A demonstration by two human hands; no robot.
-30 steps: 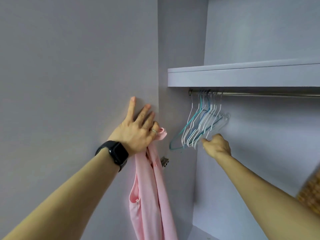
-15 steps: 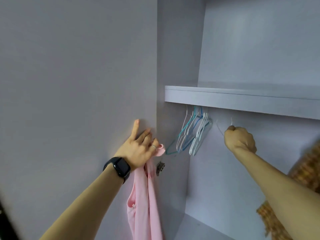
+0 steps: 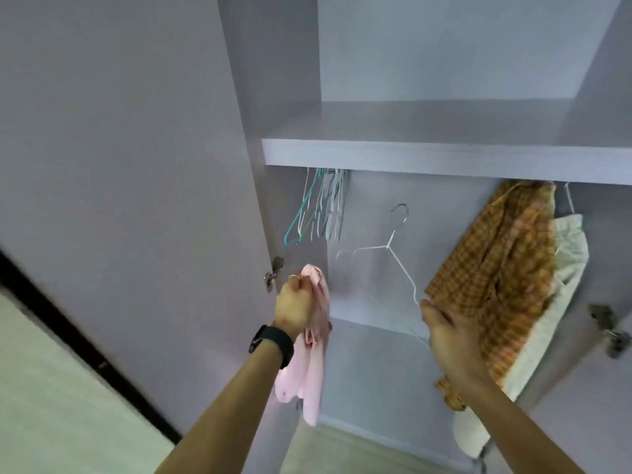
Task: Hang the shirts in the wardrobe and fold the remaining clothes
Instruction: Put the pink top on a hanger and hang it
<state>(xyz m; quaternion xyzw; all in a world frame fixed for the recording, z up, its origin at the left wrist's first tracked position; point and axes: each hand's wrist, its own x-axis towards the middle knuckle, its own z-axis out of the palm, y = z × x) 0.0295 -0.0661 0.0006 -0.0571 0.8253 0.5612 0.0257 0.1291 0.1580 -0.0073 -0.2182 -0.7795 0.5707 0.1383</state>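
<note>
My left hand (image 3: 294,307) grips a pink shirt (image 3: 309,364) by its top; the cloth hangs down in front of the wardrobe's left side panel. My right hand (image 3: 448,331) holds a white wire hanger (image 3: 393,248) by its lower right end, the hook pointing up and free of the rail. Several empty hangers (image 3: 319,206), white and teal, hang bunched at the rail's left end under the shelf. An orange checked shirt (image 3: 496,268) and a white garment (image 3: 561,295) hang at the right.
The open wardrobe has a lilac shelf (image 3: 444,159) above the hanging space and a lower board (image 3: 372,330) beneath. Its left door (image 3: 136,165) stands open with a metal hinge (image 3: 273,273). Hinges (image 3: 612,328) of the right door show at the right edge.
My right hand has taken one white hanger off the rail and brought it down and towards me. My left hand left the door and dropped lower with the pink shirt. The view tilted down.
</note>
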